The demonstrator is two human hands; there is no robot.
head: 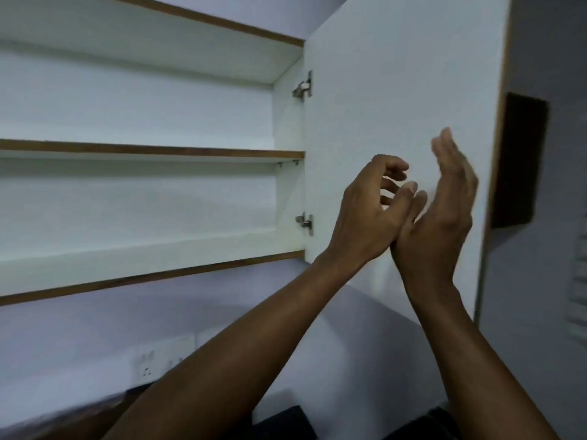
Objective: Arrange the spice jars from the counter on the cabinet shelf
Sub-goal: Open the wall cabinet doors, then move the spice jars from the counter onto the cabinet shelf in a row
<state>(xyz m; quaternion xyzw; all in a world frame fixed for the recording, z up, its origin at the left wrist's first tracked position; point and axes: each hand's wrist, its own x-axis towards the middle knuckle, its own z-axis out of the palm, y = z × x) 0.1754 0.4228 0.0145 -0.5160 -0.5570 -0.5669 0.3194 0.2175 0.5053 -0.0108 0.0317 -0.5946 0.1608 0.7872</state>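
No spice jars show here, both shelves of the cabinet [152,152] are bare, and the left hand [365,214] and right hand [444,217] hold nothing, fingers loose; jars are likely hard and breakable, so grab around the middle

The door [403,90] stands right of the shelf [152,151]; both hands [368,214] are before the door.

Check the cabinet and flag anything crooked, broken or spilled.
Nothing stands out. The cabinet door hangs open on both hinges, the shelf sits level, and both hands, left hand and right hand, are empty.
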